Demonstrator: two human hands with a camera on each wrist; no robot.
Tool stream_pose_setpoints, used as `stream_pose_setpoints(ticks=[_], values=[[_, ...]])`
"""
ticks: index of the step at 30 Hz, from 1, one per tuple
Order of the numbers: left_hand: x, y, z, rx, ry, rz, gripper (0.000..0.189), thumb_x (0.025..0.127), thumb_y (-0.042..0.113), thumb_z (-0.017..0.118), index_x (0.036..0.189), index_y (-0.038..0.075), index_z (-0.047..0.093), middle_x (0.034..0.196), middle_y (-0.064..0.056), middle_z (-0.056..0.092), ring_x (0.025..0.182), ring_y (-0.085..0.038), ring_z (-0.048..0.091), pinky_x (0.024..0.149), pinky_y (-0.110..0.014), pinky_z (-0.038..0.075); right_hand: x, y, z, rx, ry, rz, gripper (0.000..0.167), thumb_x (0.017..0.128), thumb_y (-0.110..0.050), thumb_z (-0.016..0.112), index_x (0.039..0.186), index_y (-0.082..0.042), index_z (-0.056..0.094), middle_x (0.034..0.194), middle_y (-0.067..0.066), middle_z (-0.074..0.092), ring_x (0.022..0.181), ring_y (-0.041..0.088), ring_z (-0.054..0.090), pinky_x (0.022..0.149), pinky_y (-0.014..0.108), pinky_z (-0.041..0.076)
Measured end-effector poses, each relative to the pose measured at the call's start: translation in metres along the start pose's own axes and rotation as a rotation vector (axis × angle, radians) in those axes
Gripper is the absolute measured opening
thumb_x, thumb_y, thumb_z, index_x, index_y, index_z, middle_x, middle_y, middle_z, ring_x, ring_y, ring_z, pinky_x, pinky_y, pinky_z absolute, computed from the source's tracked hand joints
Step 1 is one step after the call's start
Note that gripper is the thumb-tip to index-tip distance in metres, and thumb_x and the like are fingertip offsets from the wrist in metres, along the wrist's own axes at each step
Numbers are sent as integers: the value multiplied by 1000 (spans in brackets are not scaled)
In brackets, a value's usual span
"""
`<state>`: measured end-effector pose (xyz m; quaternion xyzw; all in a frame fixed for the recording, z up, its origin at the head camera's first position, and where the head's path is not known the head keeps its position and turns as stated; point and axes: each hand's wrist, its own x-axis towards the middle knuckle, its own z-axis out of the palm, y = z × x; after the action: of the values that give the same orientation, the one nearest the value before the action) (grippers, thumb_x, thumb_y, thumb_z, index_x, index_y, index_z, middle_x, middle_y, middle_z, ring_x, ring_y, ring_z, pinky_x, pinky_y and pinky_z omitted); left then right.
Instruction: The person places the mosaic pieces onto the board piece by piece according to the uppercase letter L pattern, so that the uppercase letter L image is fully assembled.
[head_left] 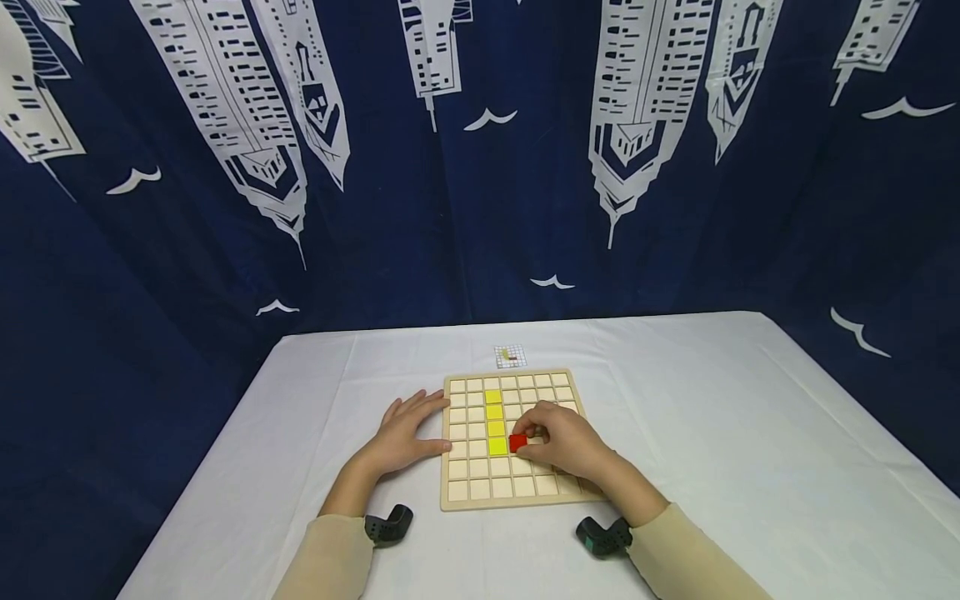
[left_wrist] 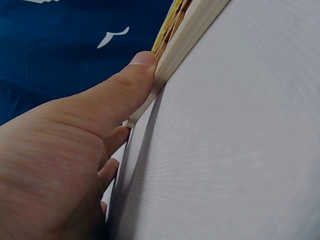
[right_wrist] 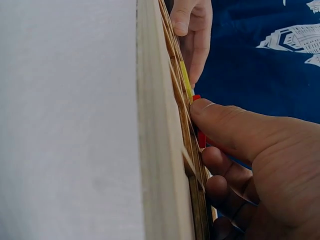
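A wooden grid board (head_left: 517, 503) lies flat on the white table, with a column of several yellow square tiles (head_left: 495, 428) set in its cells. My right hand (head_left: 564, 440) pinches a red square tile (head_left: 518, 442) between thumb and fingers, just right of the lowest yellow tile. In the right wrist view the red tile (right_wrist: 201, 139) is partly hidden by the thumb; whether it sits fully in a cell I cannot tell. My left hand (head_left: 405, 435) rests at the board's left edge, fingers spread, and its thumb (left_wrist: 127, 82) touches the rim.
Behind the board lies a small card (head_left: 510, 357) printed with a grid and a coloured pattern. White cloth (head_left: 720, 417) covers the table. A dark blue curtain (head_left: 450, 217) with white building prints hangs behind it. A black wrist device (head_left: 389, 525) sits at each wrist.
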<state>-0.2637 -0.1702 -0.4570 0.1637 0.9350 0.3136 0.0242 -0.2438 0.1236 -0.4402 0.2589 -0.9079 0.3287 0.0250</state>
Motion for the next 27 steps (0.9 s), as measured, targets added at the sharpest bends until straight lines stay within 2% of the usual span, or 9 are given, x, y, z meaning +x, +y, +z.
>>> stream_pose_setpoints(ticks=[14, 27], values=[[-1, 1, 0, 4, -1, -1, 74, 81, 40, 80, 146, 20, 51, 161, 0, 39, 156, -29, 19, 128, -56, -2, -1, 1, -1, 18, -8, -18, 19, 80, -18, 82, 96, -21, 72, 87, -6, 61, 77, 9, 52, 68, 19, 45], [0, 0, 0, 4, 3, -2, 74, 81, 40, 80, 146, 20, 51, 161, -1, 39, 156, -30, 20, 127, -57, -1, -5, 6, -25, 113, -21, -50, 19, 87, -10, 77, 105, -10, 72, 93, 3, 66, 75, 8, 53, 66, 18, 49]])
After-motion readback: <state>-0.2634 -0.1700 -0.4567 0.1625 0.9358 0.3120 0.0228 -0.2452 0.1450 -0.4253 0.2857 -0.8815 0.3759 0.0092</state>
